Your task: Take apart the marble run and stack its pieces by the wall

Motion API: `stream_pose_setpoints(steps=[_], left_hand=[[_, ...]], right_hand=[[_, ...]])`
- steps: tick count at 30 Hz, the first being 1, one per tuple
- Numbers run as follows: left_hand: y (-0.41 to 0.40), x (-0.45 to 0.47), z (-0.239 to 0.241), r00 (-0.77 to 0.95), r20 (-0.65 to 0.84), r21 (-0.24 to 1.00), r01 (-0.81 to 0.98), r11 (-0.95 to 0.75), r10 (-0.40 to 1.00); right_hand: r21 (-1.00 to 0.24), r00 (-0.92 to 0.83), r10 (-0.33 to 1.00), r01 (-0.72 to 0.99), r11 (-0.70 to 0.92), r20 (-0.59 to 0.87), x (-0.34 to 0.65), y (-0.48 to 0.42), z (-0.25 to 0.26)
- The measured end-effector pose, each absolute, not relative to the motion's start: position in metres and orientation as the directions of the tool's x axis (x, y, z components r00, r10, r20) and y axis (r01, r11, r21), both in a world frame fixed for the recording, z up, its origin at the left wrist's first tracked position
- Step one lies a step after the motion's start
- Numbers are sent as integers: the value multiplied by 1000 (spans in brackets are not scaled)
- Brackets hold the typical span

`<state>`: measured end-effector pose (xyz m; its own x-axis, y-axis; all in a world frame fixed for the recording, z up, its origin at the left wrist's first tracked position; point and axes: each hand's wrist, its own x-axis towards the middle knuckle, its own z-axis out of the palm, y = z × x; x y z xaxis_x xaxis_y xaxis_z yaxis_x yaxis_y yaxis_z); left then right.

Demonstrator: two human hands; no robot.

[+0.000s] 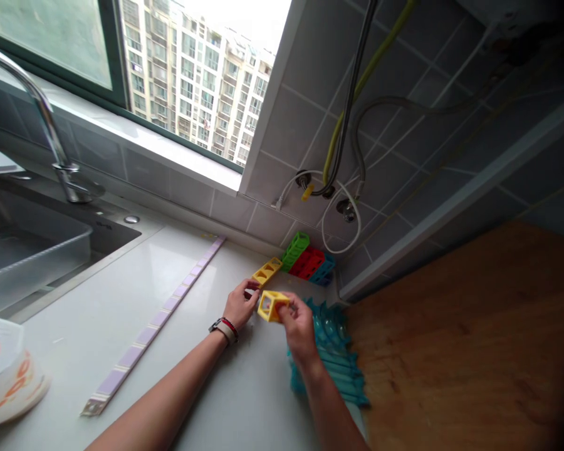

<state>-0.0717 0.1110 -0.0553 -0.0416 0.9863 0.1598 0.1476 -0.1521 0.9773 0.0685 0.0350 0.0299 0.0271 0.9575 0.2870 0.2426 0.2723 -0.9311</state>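
My right hand (301, 326) pinches a yellow hollow toy block (272, 305) between thumb and fingers, held just above the counter. Left of it, my left hand (241, 305), with a watch and bands at the wrist, has its fingers curled at the near end of a row of yellow blocks (267, 272) lying on the counter. The fingertips seem to grip that end, partly hiding it. Beyond the yellow row, against the wall, are a green block row (295, 250), red blocks (306, 263) and blue blocks (323, 269).
A teal ridged plastic object (331, 357) lies beside my right forearm, along a wooden board (451, 344). A lilac strip (155, 322) crosses the white counter (108, 294). At left are a sink tub (37, 269), faucet (51, 125) and white bucket (14, 382). Hoses (348, 119) hang on the wall.
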Motion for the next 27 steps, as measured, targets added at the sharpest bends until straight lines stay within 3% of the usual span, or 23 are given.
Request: stream_pose_setpoints(steps=[1,3,11,27], left_hand=[[111,-71,-56,-43,156,978,143,-149,987],[112,-71,-58,-41,147,981,132,-141,988],[112,-69,-60,1,135,985,111,-134,991],[112,-68,-64,56,36,956,288,-51,998]], right_hand=[[-982,26,987,105,156,160,61,12,20],[-999,0,999,21,40,40,49,-27,1],[-985,86,989,135,106,118,38,-73,-34],[-978,126,970,44,206,210,39,-71,-42]])
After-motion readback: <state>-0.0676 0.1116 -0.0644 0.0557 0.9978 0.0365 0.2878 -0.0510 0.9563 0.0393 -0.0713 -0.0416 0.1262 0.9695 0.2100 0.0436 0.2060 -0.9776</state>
